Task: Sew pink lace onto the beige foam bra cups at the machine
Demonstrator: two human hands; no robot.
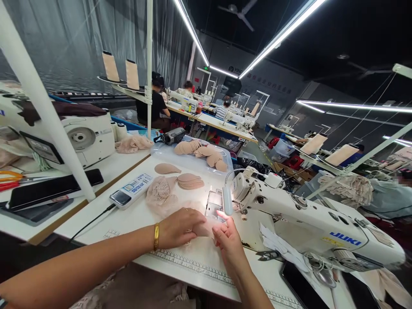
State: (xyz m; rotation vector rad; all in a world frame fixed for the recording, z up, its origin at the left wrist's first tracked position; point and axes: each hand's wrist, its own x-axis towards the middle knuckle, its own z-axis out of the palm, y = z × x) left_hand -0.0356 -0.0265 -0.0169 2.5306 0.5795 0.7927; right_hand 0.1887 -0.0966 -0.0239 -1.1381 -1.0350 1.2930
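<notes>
My left hand (180,227), with a gold bangle at the wrist, lies curled on a beige cup-shaped fabric piece (203,229) on the white sewing table (128,219). My right hand (227,240) pinches the same piece from the right side, fingers together, just in front of the needle area of the white JUKI sewing machine (309,227). A small lamp (226,199) lights the needle plate. A lace piece (161,193) and a stack of beige pads (189,180) lie beyond my hands.
A clear tray (193,163) holds several more beige pads. A control box (130,191) with a cable lies at the left. A second machine (80,137), a black phone (54,189) and orange scissors (9,178) are farther left. Other people sit at tables behind.
</notes>
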